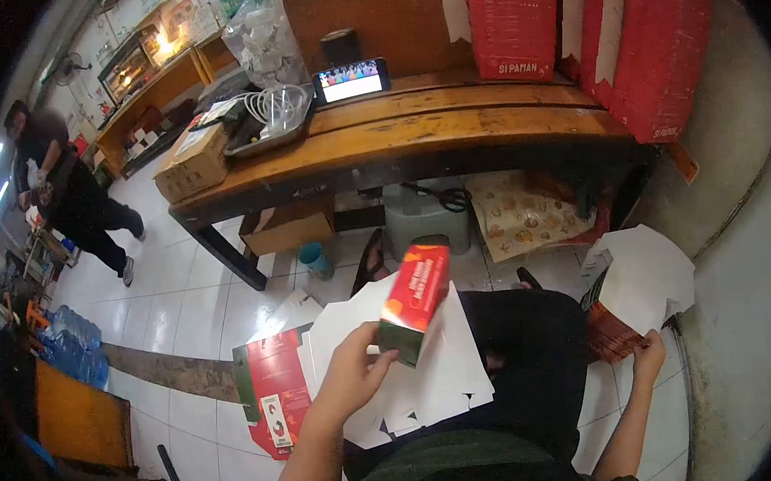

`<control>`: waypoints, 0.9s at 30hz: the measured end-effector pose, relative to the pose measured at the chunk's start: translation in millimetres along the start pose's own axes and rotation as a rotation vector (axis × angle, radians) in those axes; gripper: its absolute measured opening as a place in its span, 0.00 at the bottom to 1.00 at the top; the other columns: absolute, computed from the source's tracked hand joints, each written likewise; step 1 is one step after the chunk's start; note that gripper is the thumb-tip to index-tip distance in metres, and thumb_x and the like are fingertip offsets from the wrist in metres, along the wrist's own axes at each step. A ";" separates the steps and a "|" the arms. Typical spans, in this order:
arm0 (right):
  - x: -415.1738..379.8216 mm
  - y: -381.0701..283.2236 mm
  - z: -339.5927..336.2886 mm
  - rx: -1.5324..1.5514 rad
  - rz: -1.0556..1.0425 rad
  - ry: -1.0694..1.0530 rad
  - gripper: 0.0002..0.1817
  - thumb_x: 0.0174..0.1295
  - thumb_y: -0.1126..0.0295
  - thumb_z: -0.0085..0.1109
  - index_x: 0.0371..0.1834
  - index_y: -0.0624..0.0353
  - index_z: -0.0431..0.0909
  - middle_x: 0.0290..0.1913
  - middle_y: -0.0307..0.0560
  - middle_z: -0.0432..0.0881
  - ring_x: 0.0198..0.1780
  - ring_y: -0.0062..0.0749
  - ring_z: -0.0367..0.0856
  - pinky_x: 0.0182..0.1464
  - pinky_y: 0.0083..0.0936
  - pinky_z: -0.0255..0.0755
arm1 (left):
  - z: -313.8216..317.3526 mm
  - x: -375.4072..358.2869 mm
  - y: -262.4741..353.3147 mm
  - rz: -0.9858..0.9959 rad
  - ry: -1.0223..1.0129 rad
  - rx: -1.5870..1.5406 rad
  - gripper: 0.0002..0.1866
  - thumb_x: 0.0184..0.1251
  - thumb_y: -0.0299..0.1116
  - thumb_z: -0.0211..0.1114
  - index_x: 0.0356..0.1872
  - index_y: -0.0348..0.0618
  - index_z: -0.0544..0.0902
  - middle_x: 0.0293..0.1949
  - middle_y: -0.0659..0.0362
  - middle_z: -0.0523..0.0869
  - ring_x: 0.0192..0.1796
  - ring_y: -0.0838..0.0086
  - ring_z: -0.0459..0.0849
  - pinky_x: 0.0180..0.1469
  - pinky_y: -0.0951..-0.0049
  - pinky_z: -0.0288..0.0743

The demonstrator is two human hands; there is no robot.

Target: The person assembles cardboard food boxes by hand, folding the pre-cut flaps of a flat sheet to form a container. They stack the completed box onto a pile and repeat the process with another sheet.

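Observation:
My left hand point(359, 372) grips the lower end of a folded red and green box point(416, 296), tilted above my lap. Beneath it, a pile of white flat sheets point(453, 370) lies across my thighs. A red and green printed sheet point(279, 386) sits at the left of that pile. Out to the right, my right hand point(648, 354) pinches the lower edge of a stack of flat cartons point(643, 280), white on top with red edges.
A wooden bench point(485, 126) spans ahead, bearing a phone point(352, 80), a metal tray point(275, 127) and tall red stacks point(658, 43). Under it are a blue cup point(315, 260) and a grey container point(424, 220). A person point(68, 182) stands at the far left.

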State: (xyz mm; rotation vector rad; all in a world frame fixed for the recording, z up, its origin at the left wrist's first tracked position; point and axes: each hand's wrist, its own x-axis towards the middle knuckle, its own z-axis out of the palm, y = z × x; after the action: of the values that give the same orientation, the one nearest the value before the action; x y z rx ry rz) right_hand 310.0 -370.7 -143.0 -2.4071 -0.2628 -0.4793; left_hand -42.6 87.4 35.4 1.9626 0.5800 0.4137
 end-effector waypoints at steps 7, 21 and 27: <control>27.6 -122.5 -64.7 -0.013 -0.226 0.142 0.16 0.42 0.82 0.69 0.30 0.60 0.71 0.31 0.54 0.75 0.35 0.53 0.76 0.40 0.39 0.71 | -27.6 -30.8 -26.3 0.378 0.544 -0.653 0.35 0.70 0.13 0.56 0.76 0.44 0.59 0.67 0.51 0.74 0.66 0.63 0.77 0.67 0.59 0.74; -52.8 -312.4 -36.5 0.284 -0.646 -0.422 0.22 0.37 0.78 0.79 0.33 0.57 0.74 0.33 0.50 0.79 0.36 0.50 0.82 0.37 0.39 0.77 | -57.2 -64.1 -42.6 1.042 0.609 -0.628 0.42 0.63 0.68 0.58 0.71 0.56 0.61 0.73 0.49 0.66 0.74 0.45 0.69 0.71 0.35 0.67; -71.3 -324.8 -27.1 0.131 -0.642 -0.708 0.23 0.46 0.74 0.76 0.41 0.58 0.70 0.46 0.54 0.78 0.45 0.56 0.83 0.45 0.45 0.82 | -31.3 -38.8 -11.5 0.950 0.665 -0.156 0.19 0.64 0.52 0.63 0.51 0.61 0.70 0.60 0.48 0.74 0.72 0.42 0.70 0.69 0.40 0.71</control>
State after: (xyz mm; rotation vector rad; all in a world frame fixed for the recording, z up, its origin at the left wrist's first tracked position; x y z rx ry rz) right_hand 138.3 -145.4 33.1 -2.2372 -1.3468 0.1496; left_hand -93.5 92.8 37.3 1.8182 -0.0499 1.6797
